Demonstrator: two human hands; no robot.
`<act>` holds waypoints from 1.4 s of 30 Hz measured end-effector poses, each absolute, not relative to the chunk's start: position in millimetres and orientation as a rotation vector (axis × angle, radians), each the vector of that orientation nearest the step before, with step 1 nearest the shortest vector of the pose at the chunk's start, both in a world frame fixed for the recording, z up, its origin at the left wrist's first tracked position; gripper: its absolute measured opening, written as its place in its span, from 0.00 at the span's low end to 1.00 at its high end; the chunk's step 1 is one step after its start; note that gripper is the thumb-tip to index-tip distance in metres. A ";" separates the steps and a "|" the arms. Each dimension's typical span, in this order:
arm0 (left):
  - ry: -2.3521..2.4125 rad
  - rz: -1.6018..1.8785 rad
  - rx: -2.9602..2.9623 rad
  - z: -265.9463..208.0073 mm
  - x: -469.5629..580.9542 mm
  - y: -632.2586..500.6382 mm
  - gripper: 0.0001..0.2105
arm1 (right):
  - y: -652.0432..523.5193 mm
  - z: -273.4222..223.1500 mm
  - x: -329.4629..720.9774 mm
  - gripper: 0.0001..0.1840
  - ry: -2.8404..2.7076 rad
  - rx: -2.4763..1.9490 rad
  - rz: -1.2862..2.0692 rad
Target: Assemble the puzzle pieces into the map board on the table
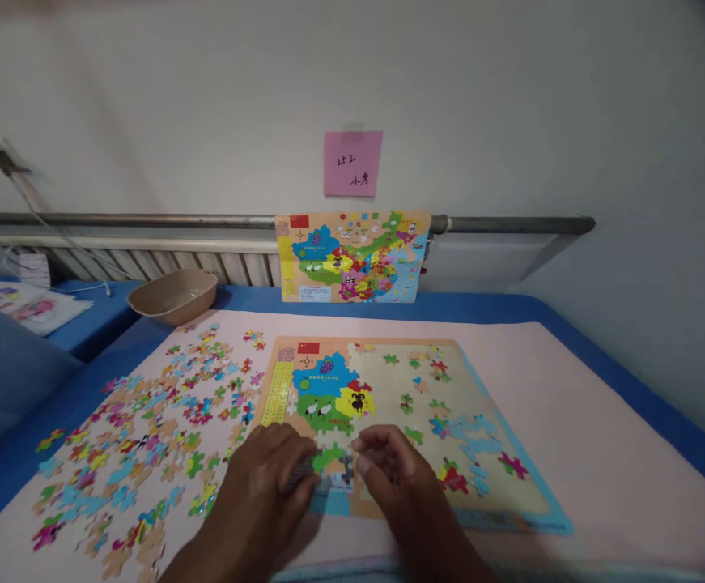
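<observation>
A map jigsaw puzzle (319, 378) lies partly assembled in its tray board (382, 368), with its left side filled in. Over the board's lower left, my left hand (273, 478) is closed, its thumb and fingers bent together; anything between them is hidden. My right hand (397, 470) is curled closed just right of it, fingertips at the edge of the assembled part. What it pinches, if anything, is too small to make out. Between both hands lie a green puzzle piece (328, 457) and a white and blue section (338, 482).
Many loose puzzle pieces (146, 437) spread over the pink cloth (595, 405) at left; others lie on the board's right half. A printed reference map (355, 257) leans at the back under a pink note (352, 164). A tan basin (175, 296) stands back left, near a metal rail (206, 219).
</observation>
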State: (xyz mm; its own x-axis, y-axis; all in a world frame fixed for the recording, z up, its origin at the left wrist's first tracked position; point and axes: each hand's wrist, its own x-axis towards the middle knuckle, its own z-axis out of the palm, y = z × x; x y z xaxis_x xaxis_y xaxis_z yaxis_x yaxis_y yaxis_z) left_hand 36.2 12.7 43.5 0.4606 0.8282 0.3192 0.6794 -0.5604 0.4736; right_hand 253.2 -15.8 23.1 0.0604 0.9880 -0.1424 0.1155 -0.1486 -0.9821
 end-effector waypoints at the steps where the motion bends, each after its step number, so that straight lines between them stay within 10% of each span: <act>1: 1.328 0.685 2.404 44.2 34.7 20.1 0.10 | -14.0 25.2 257.4 0.16 -1.207 -1.458 1.152; 42: 1.434 0.419 2.282 34.2 27.7 48.9 0.09 | -10.2 18.8 268.3 0.11 -2.030 -1.489 0.545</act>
State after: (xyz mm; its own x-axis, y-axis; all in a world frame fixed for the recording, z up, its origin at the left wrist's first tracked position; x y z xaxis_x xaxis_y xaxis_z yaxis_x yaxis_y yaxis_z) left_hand 27.7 48.9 34.2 0.4251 0.9045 0.0347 0.7808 -0.3858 0.4914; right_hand 268.3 -10.2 18.8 -0.2282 0.9535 0.1970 0.7266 0.3015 -0.6174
